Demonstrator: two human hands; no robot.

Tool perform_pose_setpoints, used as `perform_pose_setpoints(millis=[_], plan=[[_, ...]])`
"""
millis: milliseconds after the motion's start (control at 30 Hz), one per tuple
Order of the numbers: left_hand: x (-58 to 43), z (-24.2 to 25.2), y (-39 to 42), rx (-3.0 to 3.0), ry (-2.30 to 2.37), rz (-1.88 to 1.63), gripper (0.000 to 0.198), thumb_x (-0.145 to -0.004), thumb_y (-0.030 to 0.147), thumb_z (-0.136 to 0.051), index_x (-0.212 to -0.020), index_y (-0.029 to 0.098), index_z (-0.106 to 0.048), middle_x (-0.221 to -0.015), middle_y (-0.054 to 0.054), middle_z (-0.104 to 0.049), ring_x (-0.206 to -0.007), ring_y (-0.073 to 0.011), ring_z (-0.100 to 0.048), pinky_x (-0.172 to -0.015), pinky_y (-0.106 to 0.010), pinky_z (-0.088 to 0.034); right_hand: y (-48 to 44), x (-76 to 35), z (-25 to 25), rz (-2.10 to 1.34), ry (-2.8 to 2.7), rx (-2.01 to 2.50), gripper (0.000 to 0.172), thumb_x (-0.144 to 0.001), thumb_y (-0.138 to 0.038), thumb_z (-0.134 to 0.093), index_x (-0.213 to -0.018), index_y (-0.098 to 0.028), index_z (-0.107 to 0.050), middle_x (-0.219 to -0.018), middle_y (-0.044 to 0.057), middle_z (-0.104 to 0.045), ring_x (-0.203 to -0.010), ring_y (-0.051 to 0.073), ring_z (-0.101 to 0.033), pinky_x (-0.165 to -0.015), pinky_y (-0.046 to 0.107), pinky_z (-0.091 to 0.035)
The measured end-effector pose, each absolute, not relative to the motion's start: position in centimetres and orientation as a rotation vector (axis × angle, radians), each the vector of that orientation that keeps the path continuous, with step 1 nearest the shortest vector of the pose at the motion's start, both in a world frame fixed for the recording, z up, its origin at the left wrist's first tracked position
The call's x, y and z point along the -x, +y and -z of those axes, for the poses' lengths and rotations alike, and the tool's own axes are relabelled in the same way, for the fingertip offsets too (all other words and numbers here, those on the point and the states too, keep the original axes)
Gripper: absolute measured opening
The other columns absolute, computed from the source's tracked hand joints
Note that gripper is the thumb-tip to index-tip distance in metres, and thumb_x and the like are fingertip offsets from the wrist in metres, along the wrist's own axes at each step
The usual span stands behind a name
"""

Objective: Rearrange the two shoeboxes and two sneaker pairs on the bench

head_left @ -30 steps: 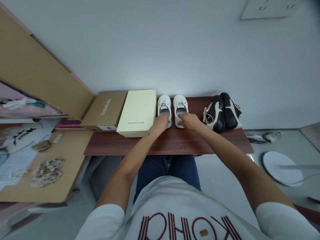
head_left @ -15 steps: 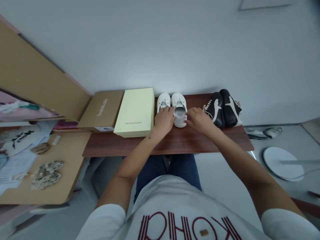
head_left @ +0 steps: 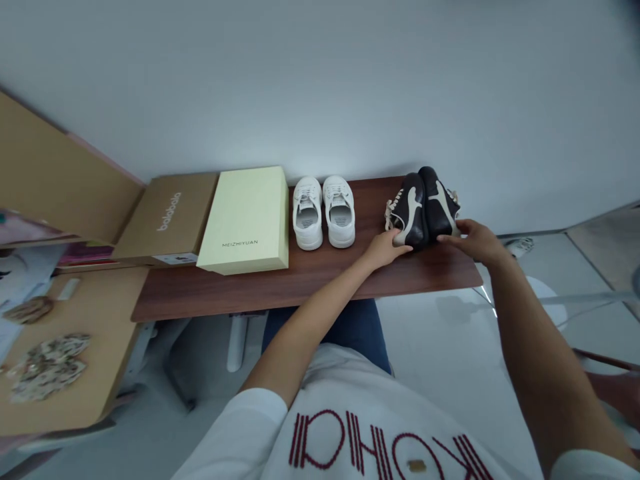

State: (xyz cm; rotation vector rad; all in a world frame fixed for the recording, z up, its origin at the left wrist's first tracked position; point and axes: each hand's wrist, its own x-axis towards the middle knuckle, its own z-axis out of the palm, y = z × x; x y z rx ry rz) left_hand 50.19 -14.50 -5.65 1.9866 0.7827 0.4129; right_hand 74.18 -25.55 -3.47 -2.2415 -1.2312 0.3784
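Observation:
Two dark shoes with cream markings lean on their sides against each other at the right part of the brown shelf. My left hand (head_left: 387, 249) touches the heel of the left dark shoe (head_left: 413, 208), thumb and fingers around it. At the heel of the right dark shoe (head_left: 441, 207) is my right hand (head_left: 473, 241), its thumb and fingers on either side. A pair of white shoes, the left one (head_left: 307, 213) and the right one (head_left: 339, 212), stands upright side by side, toes toward the wall, with neither hand on them.
On the brown shelf (head_left: 240, 293), left of the white shoes, lie a pale yellow box (head_left: 245, 213) and a brown box (head_left: 167, 213). A desk (head_left: 100, 320) with a patterned bow (head_left: 50, 367) is at the far left. The wall rises behind the shelf.
Both hands have left the white shoes and moved right to the dark shoes. The white shoes now stand level beside each other. The view has shifted to the right.

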Motion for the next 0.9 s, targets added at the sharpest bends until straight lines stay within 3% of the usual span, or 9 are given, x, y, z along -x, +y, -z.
perform_pose_setpoints(millis=[167, 333, 533, 700, 900], plan=[[-50.9, 6.1, -14.0, -1.855, 0.724, -0.428, 0.036, -0.085, 0.038, -0.072, -0.106, 0.009, -0.068, -0.101, -0.010, -0.073, -0.093, -0.0216, -0.066, -0.083, -0.030, -0.048, -25.8, -72.8, 4.6, -0.598, -1.130, 1.993, 0.054, -0.066, -0.066, -0.074, -0.093, -0.021, -0.063, -0.077, 0.000, -0.068, -0.069, 0.018, -0.060, -0.068, 0.031, -0.050], [-49.7, 3.0, -13.3, -2.094, 0.765, -0.375, 0.035, -0.087, 0.039, -0.068, -0.111, 0.013, -0.069, -0.101, -0.008, -0.073, -0.096, -0.0229, -0.065, -0.084, -0.031, -0.047, -25.0, -72.0, 2.4, -0.353, -1.392, 2.120, 0.046, -0.074, -0.062, -0.070, -0.093, -0.020, -0.065, -0.067, -0.001, -0.062, -0.065, 0.020, -0.058, -0.065, 0.031, -0.047], [-49.6, -1.0, -12.6, -2.461, 0.898, -0.182, 0.030, -0.093, 0.038, -0.060, -0.115, 0.018, -0.067, -0.110, -0.012, -0.072, -0.109, -0.0288, -0.066, -0.088, -0.036, -0.050, -22.0, -70.7, -0.6, -0.084, -1.921, 2.335, 0.036, -0.083, -0.049, -0.065, -0.107, -0.023, -0.067, -0.083, 0.008, -0.073, -0.085, 0.029, -0.068, -0.071, 0.033, -0.046], [-50.9, -1.5, -12.4, -2.575, 0.939, -0.023, 0.028, -0.094, 0.026, -0.057, -0.119, 0.017, -0.065, -0.115, -0.014, -0.072, -0.112, -0.0296, -0.067, -0.090, -0.040, -0.052, -19.2, -69.3, -1.5, -0.103, -2.062, 2.498, 0.033, -0.085, -0.043, -0.065, -0.111, -0.023, -0.065, -0.101, 0.012, -0.075, -0.096, 0.032, -0.069, -0.075, 0.035, -0.046], [-52.4, -1.4, -12.6, -2.579, 0.925, 0.050, 0.029, -0.095, 0.024, -0.055, -0.122, 0.017, -0.065, -0.116, -0.014, -0.072, -0.114, -0.0279, -0.067, -0.092, -0.039, -0.054, -18.3, -68.9, -1.2, -0.177, -2.084, 2.624, 0.032, -0.087, -0.039, -0.063, -0.114, -0.023, -0.064, -0.109, 0.015, -0.073, -0.100, 0.032, -0.068, -0.076, 0.036, -0.048]])
